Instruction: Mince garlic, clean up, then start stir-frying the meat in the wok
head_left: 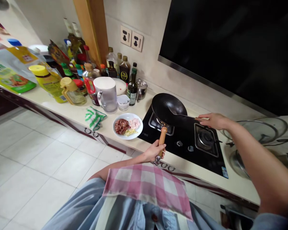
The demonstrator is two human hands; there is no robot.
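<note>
A black wok (166,102) sits over the left burner, with a small glow of flame under its near edge. Its wooden handle (162,135) points toward me, and my left hand (156,150) is wrapped round the lower part. My right hand (212,121) grips the wooden end of a spatula (182,115), whose metal blade reaches down into the wok. Left of the stove lies a white plate (140,130) with dark red chopped meat (122,126), pale pink pieces (134,123) and yellowish minced bits (131,132).
Several bottles (124,68) and a plastic jug (107,94) crowd the counter at left, near a green-and-white cloth (95,118). A second burner (205,138) is beneath my right forearm. Glass lids (254,131) stand at right; a black range hood (230,48) overhangs the stove.
</note>
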